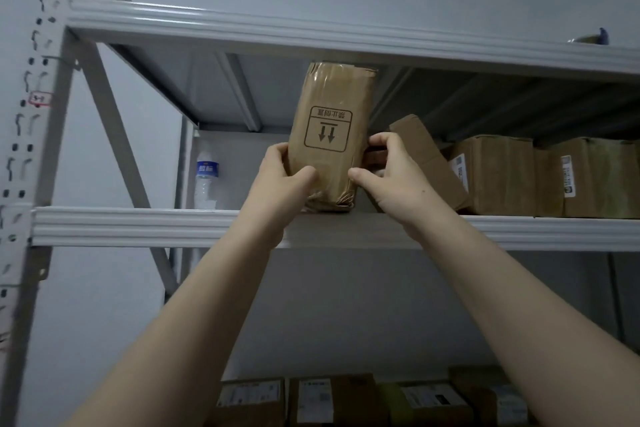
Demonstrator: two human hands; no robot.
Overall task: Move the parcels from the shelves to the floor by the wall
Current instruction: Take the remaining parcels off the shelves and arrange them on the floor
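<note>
From my head camera, looking up: I have the tall parcel between both palms at the front edge of the middle shelf. My left hand grips its left side, thumb across the front face. My right hand clamps the right side the same way, fingers curled behind the edge. The parcel stands on end, long axis vertical, its top close under the upper shelf; its printed arrows point down, so it sits upside down. It lies straight ahead and above me, both hands equally near, and its base seems to touch the shelf lip, so I judge it must come toward me, not up.

Just beside my right hand, a leaning box tilts toward the parcel; I cannot tell whether they touch, and it may topple once I pull. Further right stand taped boxes with labels. A water bottle stands at the left rear corner. The level below holds more labelled parcels.
</note>
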